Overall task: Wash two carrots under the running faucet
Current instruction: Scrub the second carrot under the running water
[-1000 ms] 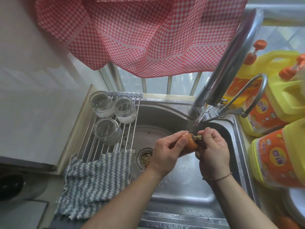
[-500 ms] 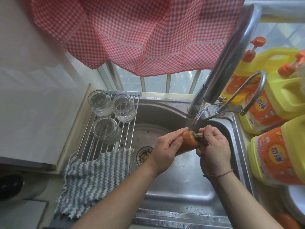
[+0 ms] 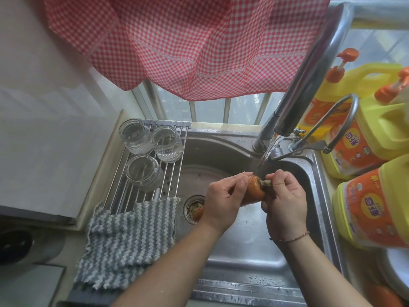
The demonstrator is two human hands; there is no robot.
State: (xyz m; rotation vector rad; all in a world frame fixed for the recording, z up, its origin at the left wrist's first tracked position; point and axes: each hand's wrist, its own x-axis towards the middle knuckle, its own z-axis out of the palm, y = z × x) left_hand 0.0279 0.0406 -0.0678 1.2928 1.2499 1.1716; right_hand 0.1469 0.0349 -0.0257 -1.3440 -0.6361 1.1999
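Over the steel sink [image 3: 243, 231] I hold an orange carrot [image 3: 255, 189] under the stream from the faucet [image 3: 309, 69]. Water falls onto the carrot's top end. My left hand [image 3: 223, 201] grips the carrot's body from the left. My right hand [image 3: 285, 201] curls round its stem end on the right, fingers pinching the green stub. Most of the carrot's length is hidden by my hands. At the bottom right corner an orange object [image 3: 384, 294], perhaps another carrot, shows beside a white plate [image 3: 396, 271].
Three glass jars [image 3: 145, 171] stand on a roll-up rack [image 3: 141, 191] over the sink's left side, with a grey striped cloth [image 3: 128, 242] draped below. Yellow detergent jugs [image 3: 376, 207] crowd the right counter. A red checked curtain [image 3: 188, 41] hangs above. The drain strainer [image 3: 194, 209] holds scraps.
Both hands stay under the stream with the carrot; the carrot's top end has turned slightly between my fingers. The camera view shifted a little.
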